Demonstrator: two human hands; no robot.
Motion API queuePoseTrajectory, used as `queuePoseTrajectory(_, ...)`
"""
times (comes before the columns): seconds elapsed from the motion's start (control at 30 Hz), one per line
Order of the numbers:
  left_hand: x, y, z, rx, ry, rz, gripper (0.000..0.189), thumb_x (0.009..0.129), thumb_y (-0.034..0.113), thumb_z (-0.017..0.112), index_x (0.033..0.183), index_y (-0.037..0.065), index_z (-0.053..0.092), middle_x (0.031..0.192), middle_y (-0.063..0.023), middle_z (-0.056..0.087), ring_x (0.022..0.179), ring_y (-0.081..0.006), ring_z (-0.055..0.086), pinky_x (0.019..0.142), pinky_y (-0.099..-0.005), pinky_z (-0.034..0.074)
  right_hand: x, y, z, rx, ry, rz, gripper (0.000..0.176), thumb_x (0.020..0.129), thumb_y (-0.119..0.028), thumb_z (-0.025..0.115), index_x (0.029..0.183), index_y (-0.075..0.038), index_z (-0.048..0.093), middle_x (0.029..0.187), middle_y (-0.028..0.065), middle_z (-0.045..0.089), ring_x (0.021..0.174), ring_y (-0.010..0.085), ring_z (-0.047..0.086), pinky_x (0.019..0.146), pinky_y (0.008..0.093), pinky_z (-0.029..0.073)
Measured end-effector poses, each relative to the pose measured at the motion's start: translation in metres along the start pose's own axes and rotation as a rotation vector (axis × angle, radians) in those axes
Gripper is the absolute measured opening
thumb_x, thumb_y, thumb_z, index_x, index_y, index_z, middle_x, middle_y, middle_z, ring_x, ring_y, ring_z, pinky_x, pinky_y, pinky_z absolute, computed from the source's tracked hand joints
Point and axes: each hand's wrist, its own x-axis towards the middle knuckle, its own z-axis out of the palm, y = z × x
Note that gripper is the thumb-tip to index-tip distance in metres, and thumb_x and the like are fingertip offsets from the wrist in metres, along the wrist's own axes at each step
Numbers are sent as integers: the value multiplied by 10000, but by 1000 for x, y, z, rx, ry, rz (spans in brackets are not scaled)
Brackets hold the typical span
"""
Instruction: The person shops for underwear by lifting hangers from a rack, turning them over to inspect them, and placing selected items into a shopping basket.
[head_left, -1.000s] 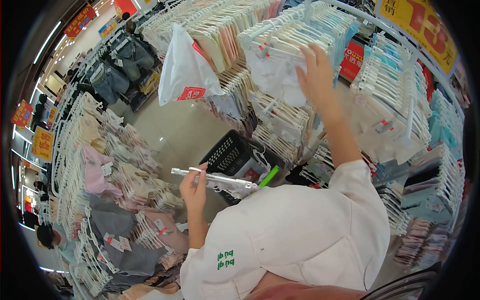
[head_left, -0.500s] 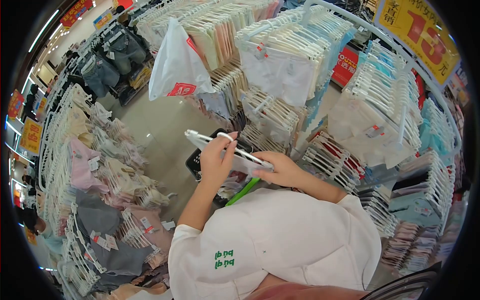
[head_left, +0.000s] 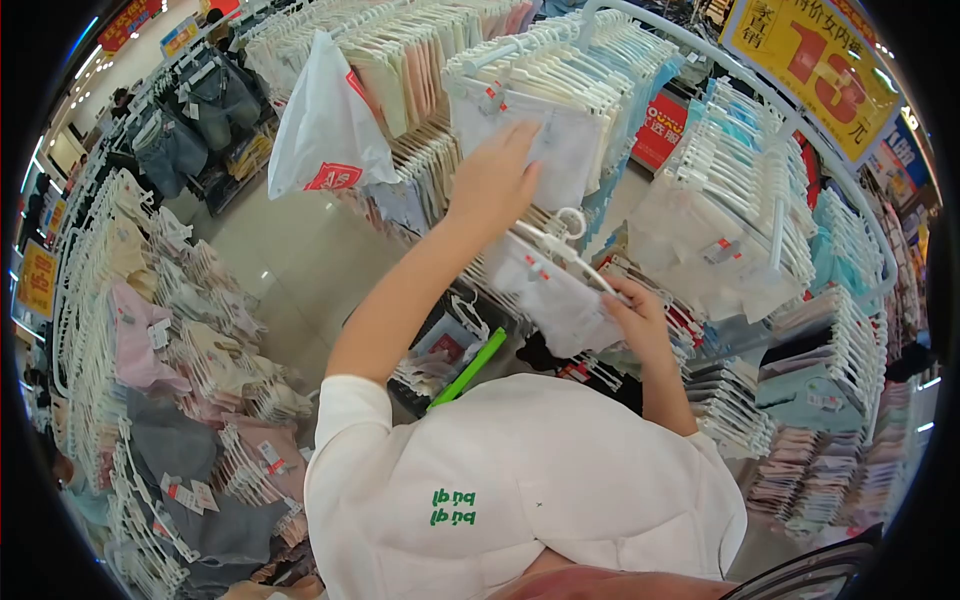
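My right hand [head_left: 640,312] grips one end of a white plastic hanger [head_left: 560,248] from which white underpants [head_left: 552,295] with a small red tag hang. Stretched forward, my left hand [head_left: 497,182] lies against the front pair of white underpants [head_left: 568,148] on the upper rack, its fingers extended. Whether those fingertips pinch any cloth is hard to see. Below my forearms is a black shopping basket [head_left: 408,392] with a bright green handle [head_left: 470,368] and some clothing inside.
Densely hung underwear [head_left: 720,240] fills the white rail on the right. A white plastic bag [head_left: 325,130] hangs at the rack's left end. Across the tiled aisle [head_left: 290,265] stands another garment rack [head_left: 150,340]. A yellow price sign [head_left: 815,75] is at the upper right.
Both hands were on the hanger near the basket. My left hand has let go and reached forward to the rack, while my right hand has moved the hanger rightward. The view has shifted slightly.
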Motion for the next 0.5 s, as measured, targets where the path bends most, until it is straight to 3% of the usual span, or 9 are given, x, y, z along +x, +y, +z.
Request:
queuePoseTrajectory(0.03,11,-2,9,-5,-23,53,465,761,139,573,1193,37,437,1200,-153,473,970,-325,532,805,-384,441,-4,3,-6,53,42,7,238,814,-53,562,1039,23,577,851,17,589,724,63,524,644,196,432)
queuePoseTrajectory(0.1,28,-10,31,64,-47,91,558,752,139,576,1264,61,368,1259,-156,419,976,-332,531,791,-395,456,-12,5,-17,11,58,1,242,814,-52,559,1045,21,576,884,12,584,749,65,520,672,193,422)
queuePoseTrajectory(0.23,54,-19,60,142,-56,130,566,748,165,591,1267,75,385,1255,-165,427,978,-330,535,782,-397,466,-29,-8,-29,87,123,-18,256,803,-50,562,1050,17,577,929,19,589,826,73,517,753,209,400)
queuePoseTrajectory(0.33,66,-27,74,224,14,148,532,747,196,597,1238,83,424,1220,-163,455,979,-318,540,768,-394,474,-42,-17,-37,-5,214,-52,265,797,-47,559,1052,22,582,974,45,599,866,92,532,784,213,396)
queuePoseTrajectory(0.5,77,-42,88,196,-71,179,294,783,183,561,1043,47,559,978,-143,561,871,-311,557,732,-400,465,-63,-30,-56,51,261,13,269,788,-39,564,1046,33,582,981,56,601,888,99,531,813,226,391)
